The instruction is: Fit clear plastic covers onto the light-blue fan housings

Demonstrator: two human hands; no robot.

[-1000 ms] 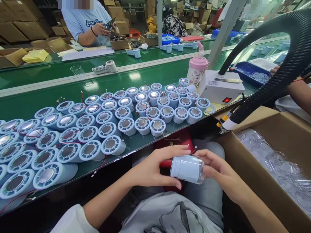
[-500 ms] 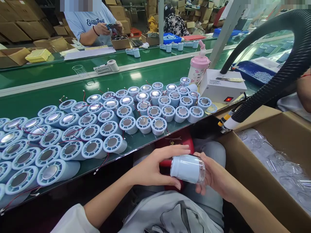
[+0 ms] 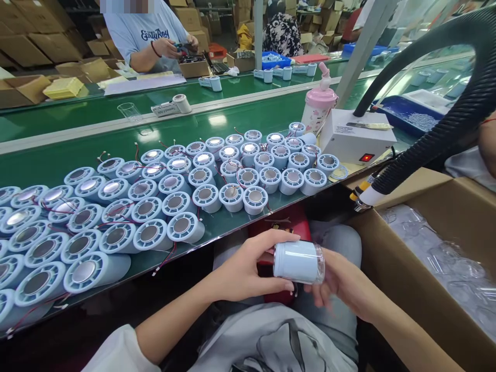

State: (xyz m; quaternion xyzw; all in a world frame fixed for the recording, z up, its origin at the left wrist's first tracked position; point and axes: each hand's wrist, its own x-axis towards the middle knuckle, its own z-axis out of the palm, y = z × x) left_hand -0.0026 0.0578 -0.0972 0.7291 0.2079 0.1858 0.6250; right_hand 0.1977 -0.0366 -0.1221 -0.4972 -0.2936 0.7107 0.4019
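In front of my lap is a light-blue cylindrical housing point(image 3: 296, 262), tilted onto its side, with a clear plastic cover point(image 3: 320, 264) over its right end. My left hand point(image 3: 253, 266) is closed around the housing's left end, thumb below and fingers above. At the covered end, my right hand point(image 3: 343, 281) is close against the plastic, its fingers loose, apart and slightly blurred beneath it. The cover partly hides whether the right thumb touches. Many similar blue housings point(image 3: 182, 227) with round metal discs and thin wires stand on the green bench point(image 3: 217, 227).
A cardboard box point(image 3: 430, 188) of clear plastic covers point(image 3: 457, 263) stands at right. Above it hangs a black flexible hose point(image 3: 434, 124) joined to a white machine point(image 3: 354, 137). A pink-lidded cup point(image 3: 320, 106) is beside the machine. Across the bench, a co-worker point(image 3: 155, 41) handles a small part.
The right hand has loosened from the covered end, its fingers now lower and apart. The housing has tipped slightly and shifted a little up; my left hand still holds it.
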